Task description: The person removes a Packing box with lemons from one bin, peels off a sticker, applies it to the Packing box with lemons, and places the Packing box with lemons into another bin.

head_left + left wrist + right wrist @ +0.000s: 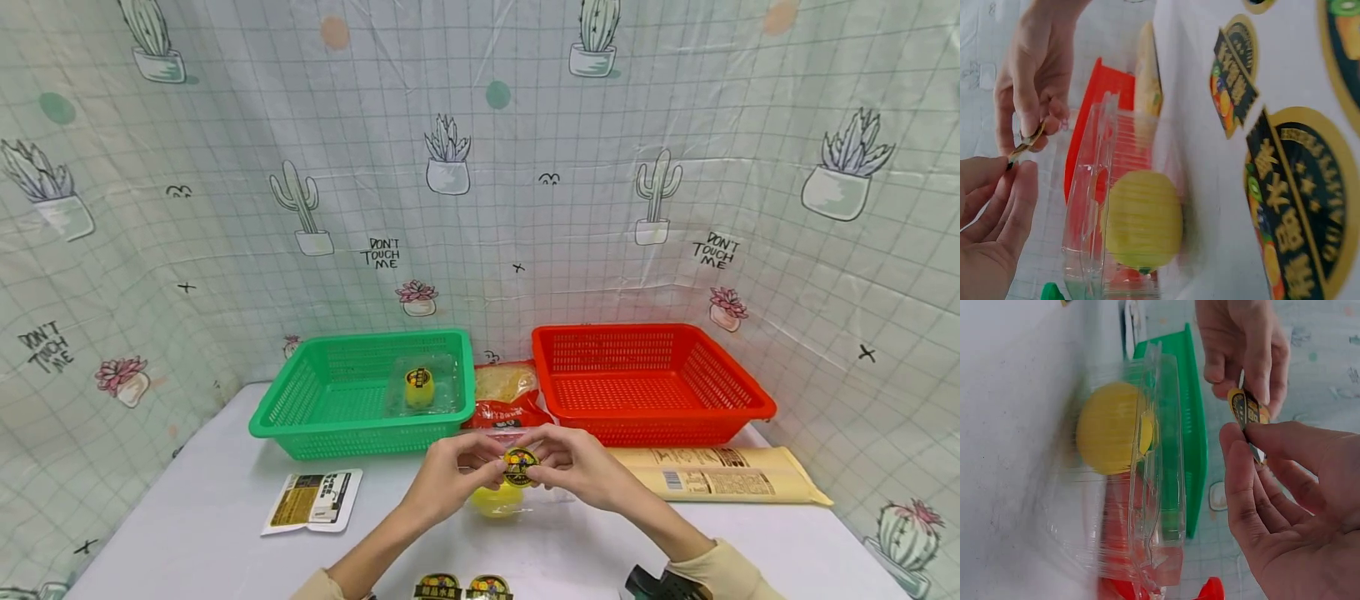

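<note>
Between both hands, above a clear plastic box, is a round black-and-gold fruit sticker. My left hand pinches its left edge between thumb and fingers. On the opposite edge, the thumb and fingers of my right hand pinch it too. The right wrist view shows the sticker tilted nearly edge-on. Below, the box stands on the table with a yellow fruit inside it. Two more such stickers, one of them a round label, lie at the table's near edge.
A green basket at the back left holds a clear box with a stickered yellow fruit. At the back right stands a red basket. Between them lies a red-and-clear food packet. A long beige package lies right, a small flat packet left.
</note>
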`<state>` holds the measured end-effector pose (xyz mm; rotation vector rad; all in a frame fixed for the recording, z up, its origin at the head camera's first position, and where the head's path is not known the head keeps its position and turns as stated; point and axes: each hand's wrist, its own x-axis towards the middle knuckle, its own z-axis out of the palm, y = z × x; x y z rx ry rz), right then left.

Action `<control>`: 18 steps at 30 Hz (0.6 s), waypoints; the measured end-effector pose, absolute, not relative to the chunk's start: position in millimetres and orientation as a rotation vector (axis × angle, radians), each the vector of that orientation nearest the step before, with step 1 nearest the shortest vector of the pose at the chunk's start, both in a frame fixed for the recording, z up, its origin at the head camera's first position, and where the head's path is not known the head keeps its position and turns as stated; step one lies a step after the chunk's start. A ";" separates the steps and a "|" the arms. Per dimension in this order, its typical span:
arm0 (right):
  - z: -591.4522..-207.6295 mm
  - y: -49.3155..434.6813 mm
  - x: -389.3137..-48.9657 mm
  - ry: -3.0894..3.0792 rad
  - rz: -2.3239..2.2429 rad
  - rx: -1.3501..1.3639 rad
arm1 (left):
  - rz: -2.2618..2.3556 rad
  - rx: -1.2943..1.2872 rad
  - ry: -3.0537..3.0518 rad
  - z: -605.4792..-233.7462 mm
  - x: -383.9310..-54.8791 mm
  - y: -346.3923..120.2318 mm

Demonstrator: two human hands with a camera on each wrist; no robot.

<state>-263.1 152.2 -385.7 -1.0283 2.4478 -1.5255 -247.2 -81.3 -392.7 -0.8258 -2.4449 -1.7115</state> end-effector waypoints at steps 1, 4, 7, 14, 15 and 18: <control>-385.8 151.6 -264.7 2.459 -1.531 -1.017 | -1.757 -0.819 -2.420 -392.6 -249.9 -80.5; -386.3 150.6 -269.0 2.489 -1.581 -0.956 | -1.873 -0.776 -2.363 -392.4 -257.9 -79.0; -387.9 150.5 -272.8 2.509 -1.643 -0.855 | -1.960 -0.714 -2.330 -393.0 -265.2 -78.4; -394.1 146.3 -281.1 2.505 -1.737 -0.744 | -1.983 -0.627 -2.321 -399.2 -277.8 -77.1; -394.8 145.0 -281.8 2.516 -1.747 -0.734 | -1.950 -0.621 -2.328 -400.2 -279.4 -76.8; -398.2 142.1 -284.3 2.552 -1.765 -0.701 | -1.803 -0.610 -2.360 -402.6 -283.4 -75.6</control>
